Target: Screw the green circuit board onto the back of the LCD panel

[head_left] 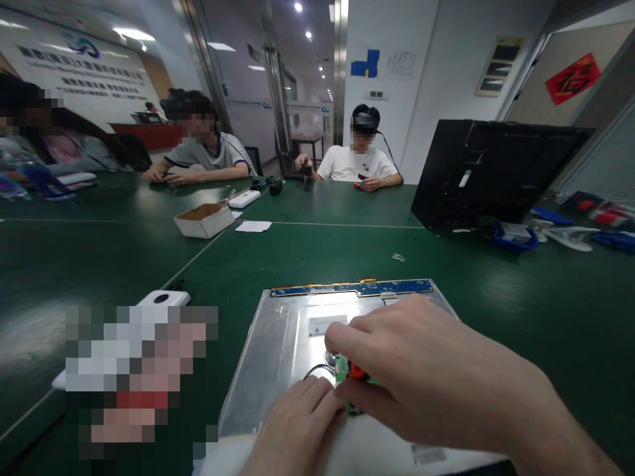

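Before me lies a flat metal-backed display panel (278, 344) with a long blue circuit strip (347, 288) along its far edge. A small green circuit board (340, 368) sits over the panel's near middle, mostly covered by my hands. My right hand (421, 370) is closed above it, thumb and fingers around a small red object (357, 371) whose kind is hidden. From the near side, my left hand (300, 420) reaches in, its fingers bent together at the board's left edge. A thin dark wire (315, 367) curves beside the board.
A white device (166, 299) lies to the left, partly blurred out. Farther off are an open cardboard box (204, 221) and a paper slip (253, 227). A black monitor (496, 172) stands at right beside a blue tray (516, 237). Several people sit across the green table (317, 254).
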{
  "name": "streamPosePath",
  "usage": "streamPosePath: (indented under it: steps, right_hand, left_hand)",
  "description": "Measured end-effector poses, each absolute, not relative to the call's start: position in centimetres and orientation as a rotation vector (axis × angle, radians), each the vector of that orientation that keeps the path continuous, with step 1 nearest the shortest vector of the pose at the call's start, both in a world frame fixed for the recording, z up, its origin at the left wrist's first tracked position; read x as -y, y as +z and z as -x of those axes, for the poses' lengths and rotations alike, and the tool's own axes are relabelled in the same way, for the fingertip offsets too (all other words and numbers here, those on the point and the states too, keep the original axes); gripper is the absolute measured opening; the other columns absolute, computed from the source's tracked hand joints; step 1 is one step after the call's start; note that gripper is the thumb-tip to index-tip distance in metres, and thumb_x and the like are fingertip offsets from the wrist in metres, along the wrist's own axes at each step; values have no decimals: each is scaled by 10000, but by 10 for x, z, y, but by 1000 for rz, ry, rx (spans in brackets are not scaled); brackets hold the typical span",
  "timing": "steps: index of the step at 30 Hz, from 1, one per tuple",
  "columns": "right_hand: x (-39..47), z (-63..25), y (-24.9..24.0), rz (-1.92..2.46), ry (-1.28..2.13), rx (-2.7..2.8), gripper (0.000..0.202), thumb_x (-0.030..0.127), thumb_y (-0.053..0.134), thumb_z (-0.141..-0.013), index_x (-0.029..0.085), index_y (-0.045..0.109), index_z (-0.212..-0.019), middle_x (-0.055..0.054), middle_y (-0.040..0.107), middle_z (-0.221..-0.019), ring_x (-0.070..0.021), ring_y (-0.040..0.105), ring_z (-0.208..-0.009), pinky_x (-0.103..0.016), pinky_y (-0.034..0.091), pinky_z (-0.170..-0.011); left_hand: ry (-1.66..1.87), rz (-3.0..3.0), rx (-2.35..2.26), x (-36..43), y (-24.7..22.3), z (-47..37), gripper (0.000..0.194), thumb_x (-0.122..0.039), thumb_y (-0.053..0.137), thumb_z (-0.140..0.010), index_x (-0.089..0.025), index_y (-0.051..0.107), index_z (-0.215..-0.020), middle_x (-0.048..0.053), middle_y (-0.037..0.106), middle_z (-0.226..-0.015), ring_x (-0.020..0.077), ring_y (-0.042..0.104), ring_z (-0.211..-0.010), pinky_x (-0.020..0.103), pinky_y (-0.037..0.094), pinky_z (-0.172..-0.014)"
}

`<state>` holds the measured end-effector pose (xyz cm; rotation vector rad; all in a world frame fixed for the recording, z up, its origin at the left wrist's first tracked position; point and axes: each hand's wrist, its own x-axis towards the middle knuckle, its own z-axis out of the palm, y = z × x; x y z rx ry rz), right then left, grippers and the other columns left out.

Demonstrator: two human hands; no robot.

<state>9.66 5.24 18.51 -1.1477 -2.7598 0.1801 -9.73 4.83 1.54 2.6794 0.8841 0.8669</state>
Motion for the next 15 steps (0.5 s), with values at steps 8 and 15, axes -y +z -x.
streamPosePath:
  steps: [8, 15]
  right_hand:
    - [-52, -94, 184, 1116, 243, 2803, 77, 255, 572, -889, 214, 507, -885, 25, 651, -762, -125, 518, -594, -277, 212, -492]
    - [-53, -90, 186, 1121, 304, 2834, 96, 232, 606, -866, 216, 512, -880, 35, 640, -743, -121, 539, -582, -277, 250, -476]
  left_hand:
    - [846, -2662, -928, -49, 7, 99, 221, -211, 388, -975, -204, 598, -906, 63, 681, -870, 220, 645, -764, 307, 541, -655]
    - [914, -2626, -943, -48, 14, 95, 205, -210, 387, -952, -211, 580, -883, 47, 671, -817, 222, 651, -726, 290, 515, -593]
